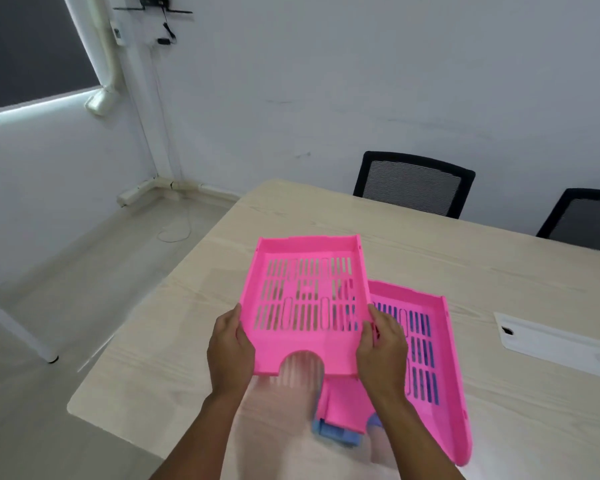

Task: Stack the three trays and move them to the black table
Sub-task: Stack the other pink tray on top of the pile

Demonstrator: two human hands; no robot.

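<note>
The fingers of the left hand (230, 344) are curled around the left side wall of a bright pink slotted plastic letter tray (305, 303), thumb on the rim and the other fingers hidden beneath. The fingers of the right hand (383, 344) clamp the right side wall in the same way, thumb on top and pressed against the wall. Both forearms extend from the bottom edge of the view, roughly parallel, wrists straight. The held tray is lifted clear of the pale wood-grain table (499, 271), tilted slightly, its semicircular front notch toward the person. Below and to the right, a second pink slotted plastic tray (426, 358) lies on the table, partly covered by the held tray and the right hand. Blue plastic (333, 433) shows under its near corner and through its slots; whether it is a tray cannot be determined. A white flat plate with a dark hole (551, 341) lies on the table to the right, well apart. Two black mesh-backed office chairs (413, 183) stand behind the far table edge. Motion blur softens the area under the notch.
</note>
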